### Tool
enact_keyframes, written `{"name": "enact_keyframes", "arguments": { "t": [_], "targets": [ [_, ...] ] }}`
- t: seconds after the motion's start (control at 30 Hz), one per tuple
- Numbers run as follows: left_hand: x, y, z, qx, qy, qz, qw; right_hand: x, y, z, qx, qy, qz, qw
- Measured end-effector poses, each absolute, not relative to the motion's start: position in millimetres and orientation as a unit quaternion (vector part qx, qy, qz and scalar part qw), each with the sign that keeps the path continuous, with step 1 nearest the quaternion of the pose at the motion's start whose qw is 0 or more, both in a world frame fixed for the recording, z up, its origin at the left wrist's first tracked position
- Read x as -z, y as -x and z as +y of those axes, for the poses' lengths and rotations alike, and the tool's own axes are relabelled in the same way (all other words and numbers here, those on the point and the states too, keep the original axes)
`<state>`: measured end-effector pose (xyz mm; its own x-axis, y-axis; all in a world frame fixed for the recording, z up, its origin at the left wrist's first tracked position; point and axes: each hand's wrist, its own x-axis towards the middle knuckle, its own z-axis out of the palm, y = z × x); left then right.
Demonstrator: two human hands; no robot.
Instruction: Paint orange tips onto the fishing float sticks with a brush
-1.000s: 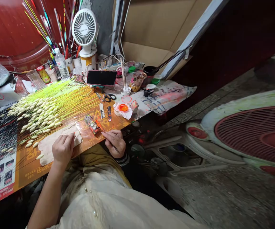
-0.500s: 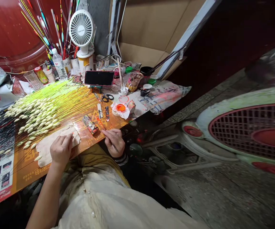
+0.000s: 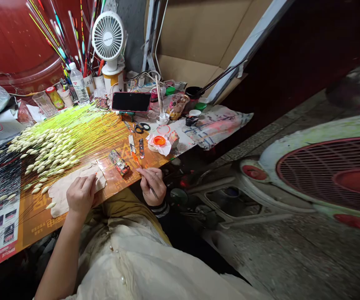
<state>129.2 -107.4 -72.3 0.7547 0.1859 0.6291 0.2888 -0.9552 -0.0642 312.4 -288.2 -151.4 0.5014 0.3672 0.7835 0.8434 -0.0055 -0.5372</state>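
My left hand (image 3: 81, 193) rests on a beige cloth (image 3: 61, 188) at the near edge of the orange-covered table (image 3: 39, 216), its fingers pinched on a thin float stem with an orange tip. My right hand (image 3: 153, 185) sits at the table edge, fingers closed round a thin brush (image 3: 140, 164) whose orange tip points up toward the table. A large spread of white-bodied fishing floats (image 3: 47, 150) with yellow-green stems lies just beyond my left hand.
A small dish of orange paint (image 3: 159, 141) on tissue, scissors (image 3: 142, 127), a black phone (image 3: 131, 101) on a stand, a white desk fan (image 3: 108, 36), a water bottle (image 3: 78, 88) and cups of floats crowd the back. A big floor fan (image 3: 329, 171) stands at right.
My hands stay almost still; the right hand has shifted slightly with the brush. The view has shifted a little.
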Motion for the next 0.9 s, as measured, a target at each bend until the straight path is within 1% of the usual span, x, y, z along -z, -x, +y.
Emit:
{"name": "enact_keyframes", "arguments": {
  "t": [0.07, 0.13, 0.3, 0.43, 0.9],
  "targets": [
    [72.8, -129.1, -107.9, 0.327, 0.933, -0.128, 0.073, 149.9, -308.4, -286.5, 0.256, 0.639, -0.432, 0.583],
    [73.5, -128.9, -108.3, 0.326, 0.934, -0.129, 0.069, 146.5, -303.0, -287.3, 0.271, 0.610, -0.442, 0.599],
    [74.9, -128.6, -109.1, 0.325, 0.934, -0.133, 0.067, 138.9, -289.3, -288.1, 0.261, 0.583, -0.516, 0.571],
    [74.7, -129.0, -109.7, 0.327, 0.934, -0.131, 0.065, 142.6, -283.5, -282.2, 0.267, 0.593, -0.519, 0.555],
    [75.0, -128.6, -110.4, 0.321, 0.936, -0.135, 0.055, 149.6, -279.6, -275.7, 0.248, 0.596, -0.505, 0.572]
  ]
}}
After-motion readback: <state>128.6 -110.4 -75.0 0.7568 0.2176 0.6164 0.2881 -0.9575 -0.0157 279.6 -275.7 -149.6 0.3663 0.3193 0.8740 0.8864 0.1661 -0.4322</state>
